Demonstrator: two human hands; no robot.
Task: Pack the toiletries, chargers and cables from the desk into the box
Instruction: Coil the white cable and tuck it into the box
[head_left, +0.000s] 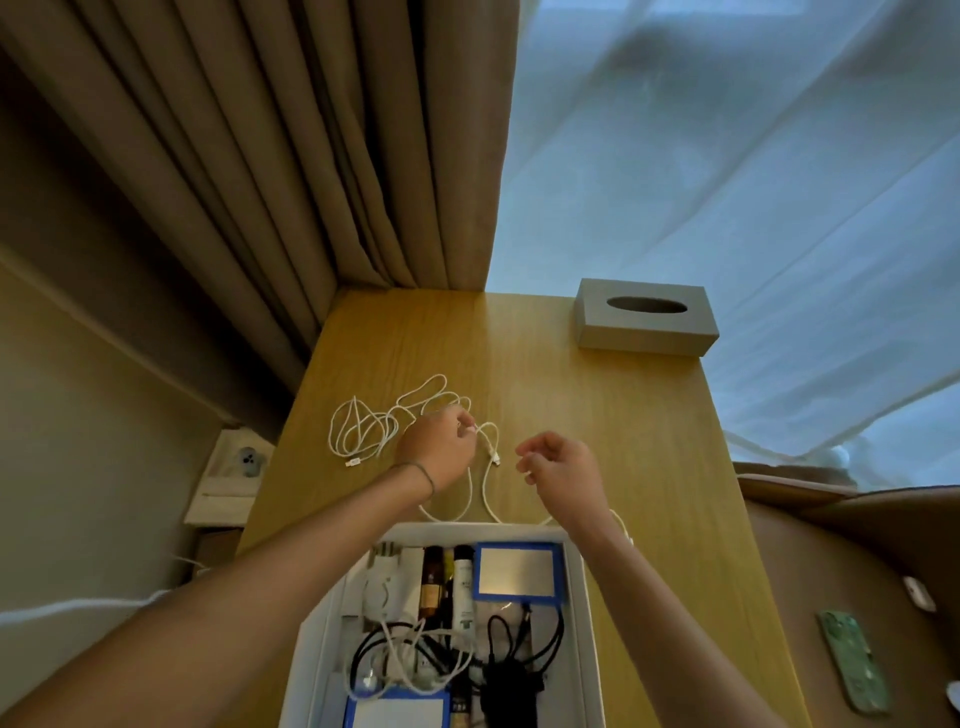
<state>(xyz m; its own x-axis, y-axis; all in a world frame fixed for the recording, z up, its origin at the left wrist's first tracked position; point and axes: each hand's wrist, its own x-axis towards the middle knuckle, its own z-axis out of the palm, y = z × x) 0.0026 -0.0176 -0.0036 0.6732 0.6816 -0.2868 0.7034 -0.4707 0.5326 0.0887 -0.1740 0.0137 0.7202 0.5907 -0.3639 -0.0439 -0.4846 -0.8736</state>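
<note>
Hands reach out over the wooden surface (597, 415), both arms stretched forward above the white box (584, 597). The left hand (436, 447) has its fingers curled and pinches the white cable (485, 483) near one end. A thin band sits on that wrist. The right hand (558, 467) is held up just beside it, fingers bent in. It seems to pinch something small and white at the fingertips, but I cannot tell for sure.

The white cable runs from the left hand down in a long loop to the edge of the box. Behind the left hand the rest of it lies in a loose, messy pile (384, 421) on the surface.

The box sits at the near end of the surface. Inside it lie black cables (530, 639), more white cables (410, 660), a brown bottle (431, 577), a white tube (464, 592) and two flat cards with blue edges (519, 571).

The surface is long, smooth and yellow-brown, with wood lines running along it. A grey tissue box (647, 325) with an oval hole on top stands at the far right corner. Thick brown curtains (291, 156) hang in folds at the far left, and a thin white curtain (753, 156) lets in pale blue light on the right. A wall socket (249, 460) shows down on the left. A green phone (852, 665) lies on a brown seat to the right.
</note>
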